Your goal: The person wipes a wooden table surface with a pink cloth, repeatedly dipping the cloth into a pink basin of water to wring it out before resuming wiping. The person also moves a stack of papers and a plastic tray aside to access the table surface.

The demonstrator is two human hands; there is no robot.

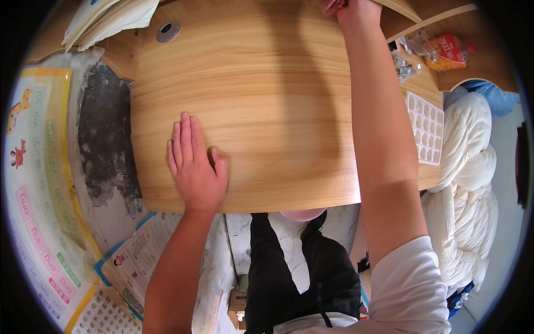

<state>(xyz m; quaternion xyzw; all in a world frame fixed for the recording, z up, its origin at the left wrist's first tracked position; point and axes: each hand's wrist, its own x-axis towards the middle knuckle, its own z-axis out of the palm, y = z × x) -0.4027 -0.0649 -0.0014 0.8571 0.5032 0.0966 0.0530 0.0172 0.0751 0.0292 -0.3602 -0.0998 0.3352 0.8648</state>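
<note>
My left hand (196,167) lies palm down on a wood-grain desk top (242,125), near its front left edge. Its thumb stands apart from the fingers, and nothing is in it. Stretched to the far right of the desk, my right hand (354,9) is partly cut off by the top of the picture. A crumpled reddish cloth (331,5) shows at that hand, held against the desk; the fingers themselves are mostly hidden. A round grey cable grommet (168,31) is set into the desk's far left corner.
Books or papers (112,25) stack at the far left. Right of my arm are a white plastic tray with round hollows (425,127), a plastic bottle (446,52) and a white quilt (463,188). Posters (41,179) cover the left wall. A pink basin (303,214) shows below the desk.
</note>
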